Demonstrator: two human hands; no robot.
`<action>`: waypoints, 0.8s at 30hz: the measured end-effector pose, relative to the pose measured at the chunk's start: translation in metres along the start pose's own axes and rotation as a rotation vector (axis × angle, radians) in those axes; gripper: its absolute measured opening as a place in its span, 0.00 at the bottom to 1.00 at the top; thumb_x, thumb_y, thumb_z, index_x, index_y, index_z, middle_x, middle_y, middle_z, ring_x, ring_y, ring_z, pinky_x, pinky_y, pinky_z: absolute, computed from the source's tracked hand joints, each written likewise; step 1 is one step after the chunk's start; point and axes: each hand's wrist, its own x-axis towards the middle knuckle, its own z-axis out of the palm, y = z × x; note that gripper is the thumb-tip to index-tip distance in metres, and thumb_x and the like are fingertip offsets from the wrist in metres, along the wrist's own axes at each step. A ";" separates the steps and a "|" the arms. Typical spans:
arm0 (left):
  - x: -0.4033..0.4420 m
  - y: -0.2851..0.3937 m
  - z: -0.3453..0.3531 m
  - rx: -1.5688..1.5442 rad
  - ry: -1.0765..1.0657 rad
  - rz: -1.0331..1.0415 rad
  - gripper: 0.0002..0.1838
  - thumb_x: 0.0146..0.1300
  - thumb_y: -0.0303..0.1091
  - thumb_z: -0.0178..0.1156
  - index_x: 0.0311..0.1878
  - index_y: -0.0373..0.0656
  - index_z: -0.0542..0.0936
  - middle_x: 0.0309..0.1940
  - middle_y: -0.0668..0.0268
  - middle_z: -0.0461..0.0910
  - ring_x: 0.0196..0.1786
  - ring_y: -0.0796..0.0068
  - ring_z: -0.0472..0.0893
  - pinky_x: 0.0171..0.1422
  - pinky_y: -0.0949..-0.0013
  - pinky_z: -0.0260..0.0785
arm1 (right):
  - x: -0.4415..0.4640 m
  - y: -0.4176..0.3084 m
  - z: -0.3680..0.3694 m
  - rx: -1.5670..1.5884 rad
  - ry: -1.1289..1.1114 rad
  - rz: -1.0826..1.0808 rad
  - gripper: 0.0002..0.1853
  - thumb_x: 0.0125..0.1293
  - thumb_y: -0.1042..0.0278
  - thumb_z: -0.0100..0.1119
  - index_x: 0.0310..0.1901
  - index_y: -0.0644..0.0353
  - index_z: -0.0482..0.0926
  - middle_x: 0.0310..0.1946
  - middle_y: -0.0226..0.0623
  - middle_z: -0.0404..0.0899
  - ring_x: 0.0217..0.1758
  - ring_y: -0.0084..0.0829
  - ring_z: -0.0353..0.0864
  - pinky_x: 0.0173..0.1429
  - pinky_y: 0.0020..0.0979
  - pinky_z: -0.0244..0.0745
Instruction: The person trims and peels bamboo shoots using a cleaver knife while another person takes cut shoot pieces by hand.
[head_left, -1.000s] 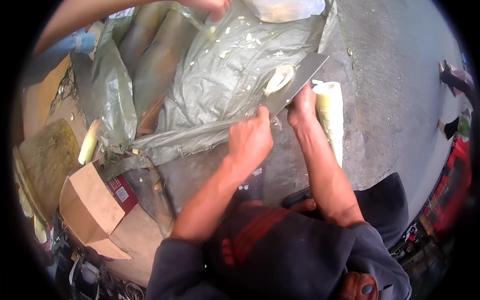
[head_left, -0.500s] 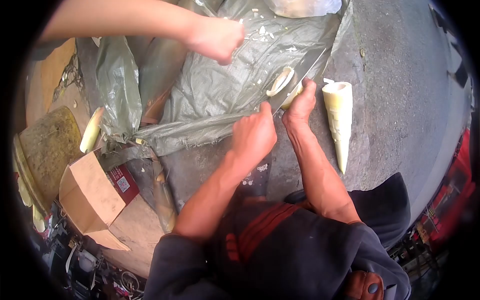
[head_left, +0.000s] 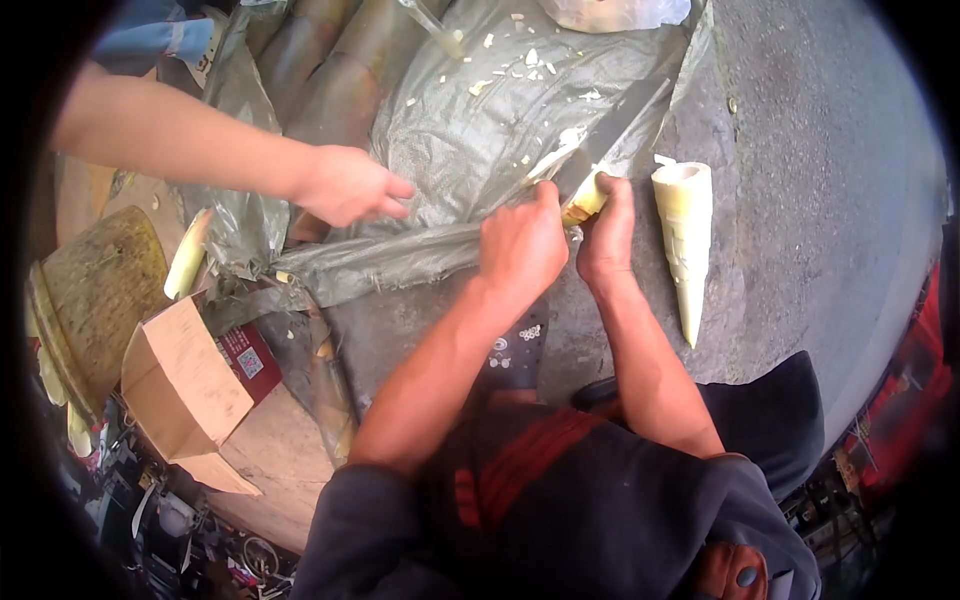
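My left hand [head_left: 523, 240] is closed around the handle of a long, broad-bladed knife [head_left: 627, 120], whose blade points up and to the right. In my right hand [head_left: 606, 232] is a pale yellow piece of bamboo shoot [head_left: 586, 200], with brown marks at its lower end. The blade lies against or just beside this piece; exact contact is hard to see. A pale peeled strip [head_left: 550, 166] lies left of the blade. To the right of my right hand, a peeled, cone-shaped bamboo shoot [head_left: 683, 240] lies with its tip toward me.
Another person's hand [head_left: 352, 186] reaches in from the left over a grey-green plastic sheet [head_left: 430, 150] strewn with pale scraps. Unpeeled bamboo shoots [head_left: 335, 90] lie behind it. An open cardboard box [head_left: 190, 375] and a dirty yellow bucket [head_left: 105, 300] stand at left.
The other person's hand has moved down and left, its fingers now extended. My left hand has shifted slightly right and up with the knife, closer to my right hand. The bamboo piece shows more.
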 end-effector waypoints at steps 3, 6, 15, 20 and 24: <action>-0.012 0.001 0.008 0.045 -0.025 0.039 0.09 0.62 0.26 0.57 0.44 0.36 0.74 0.25 0.48 0.83 0.29 0.41 0.84 0.36 0.43 0.75 | -0.002 -0.039 0.008 -0.026 0.062 0.263 0.24 0.74 0.49 0.43 0.58 0.59 0.76 0.49 0.38 0.82 0.50 0.35 0.82 0.52 0.42 0.77; -0.022 -0.001 0.006 0.053 -0.022 0.042 0.09 0.62 0.27 0.57 0.45 0.36 0.73 0.27 0.48 0.83 0.28 0.43 0.84 0.35 0.43 0.75 | 0.015 -0.043 -0.001 -0.118 0.031 0.194 0.24 0.77 0.48 0.41 0.60 0.56 0.75 0.52 0.35 0.81 0.54 0.35 0.81 0.58 0.44 0.75; -0.046 -0.009 -0.006 0.089 -0.032 0.010 0.11 0.62 0.27 0.58 0.46 0.36 0.72 0.26 0.49 0.83 0.27 0.43 0.84 0.34 0.42 0.74 | 0.023 -0.038 0.018 0.010 0.129 0.151 0.32 0.75 0.38 0.47 0.65 0.58 0.74 0.58 0.38 0.80 0.62 0.38 0.79 0.67 0.44 0.73; -0.045 -0.004 -0.004 0.073 -0.020 0.012 0.10 0.61 0.25 0.56 0.45 0.36 0.72 0.26 0.48 0.83 0.27 0.43 0.84 0.33 0.42 0.74 | 0.022 -0.002 0.009 0.066 0.126 -0.058 0.26 0.74 0.50 0.57 0.61 0.64 0.77 0.52 0.39 0.82 0.50 0.37 0.85 0.54 0.37 0.82; -0.026 0.002 0.000 0.078 0.015 0.014 0.09 0.61 0.25 0.55 0.44 0.36 0.72 0.24 0.48 0.83 0.27 0.43 0.84 0.33 0.41 0.74 | 0.019 0.016 0.011 0.065 0.092 -0.172 0.26 0.76 0.47 0.51 0.58 0.64 0.79 0.50 0.37 0.83 0.49 0.32 0.83 0.53 0.36 0.80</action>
